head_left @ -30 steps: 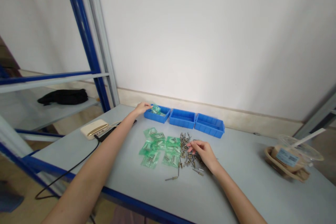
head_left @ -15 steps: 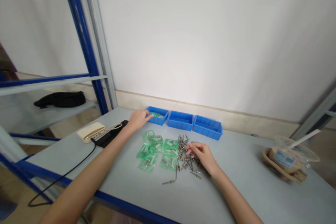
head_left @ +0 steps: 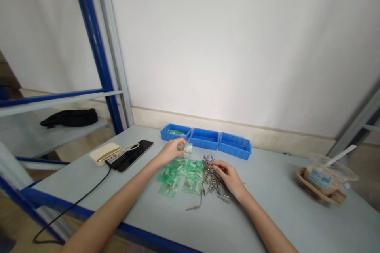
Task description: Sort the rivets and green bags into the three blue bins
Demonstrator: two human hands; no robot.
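My left hand (head_left: 171, 151) is closed, pinching a small clear-green plastic bag (head_left: 188, 149) with metal pieces in it, just in front of the left blue bin (head_left: 165, 135). Under and in front of this hand lie several green-tinted bags (head_left: 169, 186) of metal pieces, some overlapping. My right hand (head_left: 229, 176) reaches into a loose pile of pop rivets (head_left: 210, 185), its thumb and fingers drawn together. Whatever sits between those fingertips is too small to make out. More green bags lie inside the left bin.
Two more blue bins, the middle one (head_left: 204, 141) and the right one (head_left: 234, 151), stand along the wall. At left lie a phone (head_left: 130, 159) and a cream power bank (head_left: 103, 153) with cables. A lidded cup (head_left: 320, 178) rests in a cardboard holder at right.
My left hand has moved from the left bin toward the right and nearer me, now with a bag in its fingers. My right hand has lowered slightly at the rivet pile.
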